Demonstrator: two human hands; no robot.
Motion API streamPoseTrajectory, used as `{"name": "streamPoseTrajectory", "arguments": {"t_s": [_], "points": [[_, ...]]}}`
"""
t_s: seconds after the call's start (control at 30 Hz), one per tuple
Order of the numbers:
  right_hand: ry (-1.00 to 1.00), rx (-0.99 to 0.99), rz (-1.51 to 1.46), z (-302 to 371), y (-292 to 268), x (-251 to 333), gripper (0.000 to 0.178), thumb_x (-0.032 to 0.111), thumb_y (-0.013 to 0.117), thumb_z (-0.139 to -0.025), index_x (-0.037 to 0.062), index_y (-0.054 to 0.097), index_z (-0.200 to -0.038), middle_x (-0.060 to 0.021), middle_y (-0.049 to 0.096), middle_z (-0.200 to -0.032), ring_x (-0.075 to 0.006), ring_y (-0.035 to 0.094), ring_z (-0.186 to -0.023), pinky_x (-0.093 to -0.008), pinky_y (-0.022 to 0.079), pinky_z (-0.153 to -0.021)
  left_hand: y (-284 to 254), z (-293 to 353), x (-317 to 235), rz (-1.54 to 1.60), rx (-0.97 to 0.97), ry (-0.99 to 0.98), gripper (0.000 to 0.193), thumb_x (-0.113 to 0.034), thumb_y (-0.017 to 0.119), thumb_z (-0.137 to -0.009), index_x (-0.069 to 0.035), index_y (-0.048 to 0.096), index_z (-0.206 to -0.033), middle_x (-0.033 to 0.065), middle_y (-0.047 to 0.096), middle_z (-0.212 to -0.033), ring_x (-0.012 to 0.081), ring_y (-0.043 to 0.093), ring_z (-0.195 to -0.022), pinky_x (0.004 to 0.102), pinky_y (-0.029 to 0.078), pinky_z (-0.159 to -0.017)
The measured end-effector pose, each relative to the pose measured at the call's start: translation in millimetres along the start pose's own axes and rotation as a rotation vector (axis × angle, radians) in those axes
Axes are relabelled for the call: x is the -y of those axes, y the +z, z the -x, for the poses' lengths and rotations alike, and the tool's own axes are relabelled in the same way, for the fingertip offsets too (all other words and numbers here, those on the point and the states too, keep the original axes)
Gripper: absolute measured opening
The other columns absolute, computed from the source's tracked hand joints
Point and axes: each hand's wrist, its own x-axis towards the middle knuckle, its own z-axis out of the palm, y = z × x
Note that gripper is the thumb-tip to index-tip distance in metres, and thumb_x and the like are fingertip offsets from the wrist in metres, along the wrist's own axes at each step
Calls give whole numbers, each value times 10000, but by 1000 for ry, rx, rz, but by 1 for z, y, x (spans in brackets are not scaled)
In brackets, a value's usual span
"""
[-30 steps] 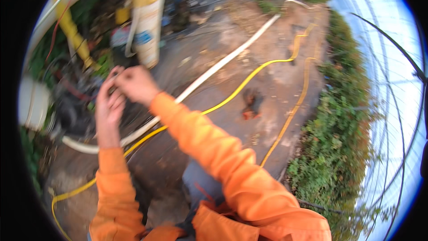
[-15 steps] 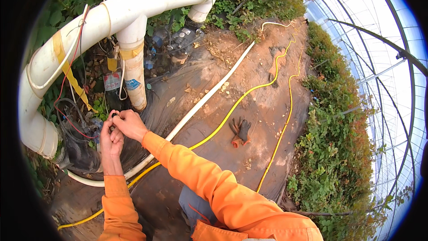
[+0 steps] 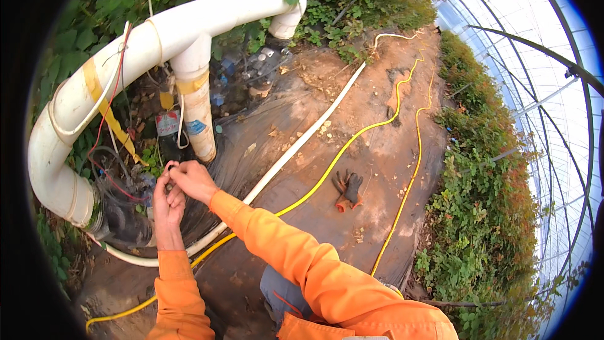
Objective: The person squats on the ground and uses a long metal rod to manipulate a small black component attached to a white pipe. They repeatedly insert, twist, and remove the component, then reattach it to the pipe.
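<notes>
My left hand (image 3: 167,204) and my right hand (image 3: 194,181) meet at the fingertips beside the lower end of a white pipe. Both are closed around a small black piece (image 3: 171,168), whose kind I cannot make out. Just beyond them stands a dark bottle (image 3: 168,145) with a red and white label, partly hidden by my fingers. The upright white pipe branch (image 3: 195,113), wrapped with yellow tape, rises right behind my right hand. Thin red wire (image 3: 104,123) hangs from the large white pipe (image 3: 135,41) to the left of my hands.
A white hose (image 3: 302,140) and a yellow hose (image 3: 343,149) run across the soil and dark plastic sheet. Dark gloves with orange cuffs (image 3: 347,189) lie to the right. Leafy plants (image 3: 469,214) line the right side under a curved greenhouse frame (image 3: 547,44).
The whole view has shifted slightly, so the scene sits a little lower and further right. My hands stay together at the same spot, still pinching the small black piece.
</notes>
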Motion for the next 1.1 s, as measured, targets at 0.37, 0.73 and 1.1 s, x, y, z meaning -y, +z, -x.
{"name": "streamPoseTrajectory", "arguments": {"t_s": [0.37, 0.73, 1.1], "points": [[130, -40, 92, -5, 11, 9, 434, 396, 556, -826, -10, 707, -865, -212, 691, -787, -323, 699, -823, -373, 528, -761, -6, -8, -1, 121, 52, -91, 251, -132, 506, -951, -40, 586, -1171, -23, 550, -769, 20, 330, -391, 163, 259, -326], [118, 10, 247, -3, 8, 6, 550, 447, 527, -845, -55, 676, -1012, -284, 670, -897, -415, 654, -927, -433, 500, -816, 4, -2, -1, 77, -84, -76, 269, -126, 485, -943, -21, 588, -1167, -2, 571, -784, 29, 333, -402, 170, 273, -348], [121, -21, 310, 0, 19, 12, 578, 479, 513, -889, -20, 651, -1146, -273, 674, -885, -416, 655, -910, -457, 513, -805, 8, 6, -8, -115, -71, 34, 326, -276, 508, -997, -3, 607, -1146, -24, 481, -726, 35, 308, -403, 195, 238, -359]]}}
